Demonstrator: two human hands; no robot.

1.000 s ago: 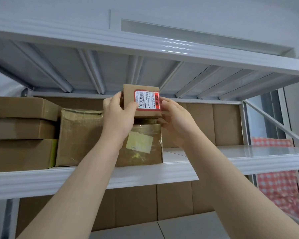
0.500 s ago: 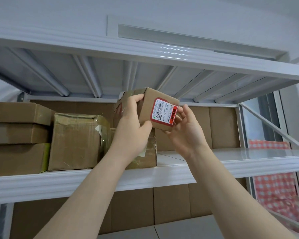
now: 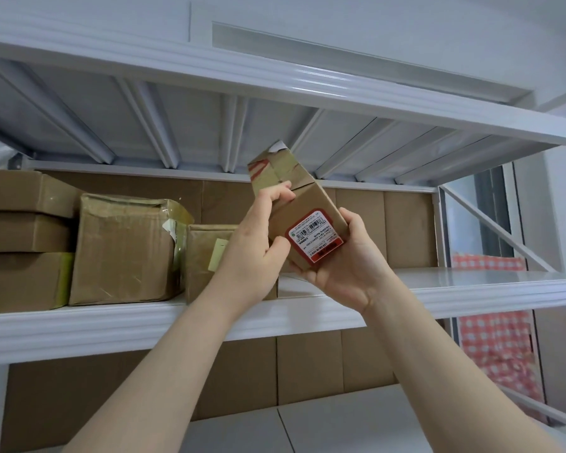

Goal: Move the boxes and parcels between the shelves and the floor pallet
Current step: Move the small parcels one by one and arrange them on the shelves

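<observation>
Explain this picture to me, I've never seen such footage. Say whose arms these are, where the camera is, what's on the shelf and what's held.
No machine here: a person works bare-handed, and the one camera sits on their head, looking up at a white shelf. The arms are their own. The left hand and right hand both grip a small box with a red-edged label, tilted, in the air before the shelf. On the shelf stand stacked flat boxes at the left, a big taped box beside them, and a smaller parcel partly hidden behind the left hand.
</observation>
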